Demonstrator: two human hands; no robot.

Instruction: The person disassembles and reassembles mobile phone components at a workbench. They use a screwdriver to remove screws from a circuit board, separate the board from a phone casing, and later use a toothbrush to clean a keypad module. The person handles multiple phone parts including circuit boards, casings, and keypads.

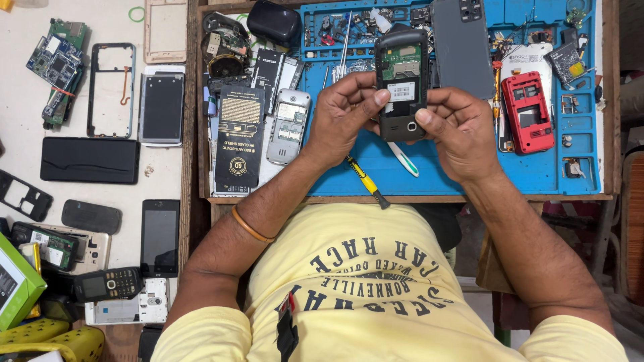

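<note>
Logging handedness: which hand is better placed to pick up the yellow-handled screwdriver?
Probably left: the left hand is just above the yellow-handled screwdriver; the right hand sits farther; both hold the phone.

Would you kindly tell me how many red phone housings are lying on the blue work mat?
1: the red plastic phone housing lies on the right part of the blue rubber work mat, right of both hands. Others may be hidden under the clutter.

The person wears a pale yellow short-sleeved cotton T-shirt (376,281) with dark curved lettering printed across the chest. Both forearms are bare below the short sleeves. A thin orange band bracelet (249,226) sits around the left forearm, near the wrist. A small dark clip with a red tip (287,320) hangs at the shirt collar.
</note>
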